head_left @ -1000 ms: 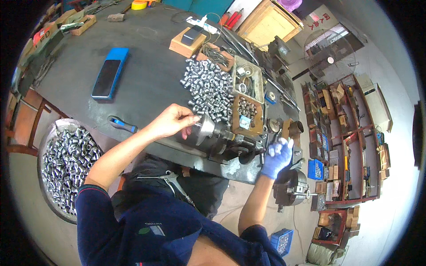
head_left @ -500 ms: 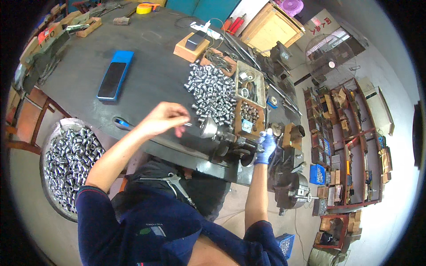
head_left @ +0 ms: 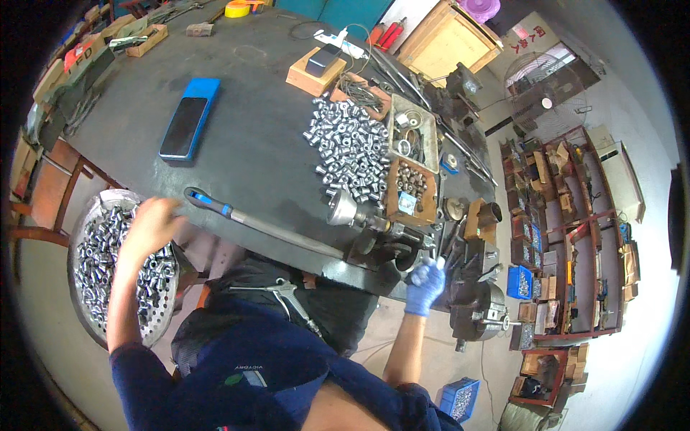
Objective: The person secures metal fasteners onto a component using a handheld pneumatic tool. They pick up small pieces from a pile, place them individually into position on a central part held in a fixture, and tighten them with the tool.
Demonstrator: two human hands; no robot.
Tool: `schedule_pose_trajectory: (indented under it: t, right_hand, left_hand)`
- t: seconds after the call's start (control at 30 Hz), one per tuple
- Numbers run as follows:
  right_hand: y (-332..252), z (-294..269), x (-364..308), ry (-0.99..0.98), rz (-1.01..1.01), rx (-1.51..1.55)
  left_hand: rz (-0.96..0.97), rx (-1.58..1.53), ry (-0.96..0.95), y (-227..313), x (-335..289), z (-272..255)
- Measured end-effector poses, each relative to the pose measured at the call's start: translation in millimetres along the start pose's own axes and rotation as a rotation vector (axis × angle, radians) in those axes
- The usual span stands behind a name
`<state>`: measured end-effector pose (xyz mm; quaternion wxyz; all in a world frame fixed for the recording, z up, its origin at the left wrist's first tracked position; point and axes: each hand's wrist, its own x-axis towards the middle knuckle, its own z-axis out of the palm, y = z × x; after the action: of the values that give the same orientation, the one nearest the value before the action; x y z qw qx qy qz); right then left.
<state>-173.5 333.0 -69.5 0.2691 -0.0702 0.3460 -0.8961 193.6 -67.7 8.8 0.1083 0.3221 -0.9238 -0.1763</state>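
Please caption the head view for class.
Left hand near a round tray of metal parts; blue-gloved right hand at the workbench.

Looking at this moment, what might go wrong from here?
The left hand is over the round tray of heaped metal parts, so a part might get knocked out.
The tool with the blue-and-black handle lies near the bench's front edge; a passing arm could bump it off.
The gloved right hand is close to the bench-mounted mechanism; the glove might snag.
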Motion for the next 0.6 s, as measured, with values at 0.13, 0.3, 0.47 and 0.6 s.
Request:
schedule_pose_trajectory:
  t: [0.13, 0.3, 0.47, 0.6]
  right_hand:
    - [11.2, -45.2, 46.7, 0.240, -0.107, -0.128]
    - [25.3, 1.9, 53.8, 0.253, -0.136, -0.194]
    - [13.5, 3.1, 30.1, 0.034, -0.026, -0.057]
    - [8.9, -0.6, 16.1, 0.285, -0.085, -0.153]
  left_hand:
    - [0.397, -0.273, -0.112, 84.0, 111.3, 70.6]
    - [0.415, -0.243, -0.116, 121.6, 189.5, 143.0]
    - [0.373, -0.123, -0.182, 125.8, 193.2, 153.8]
    - [0.323, -0.505, -0.300, 125.5, 159.4, 122.7]
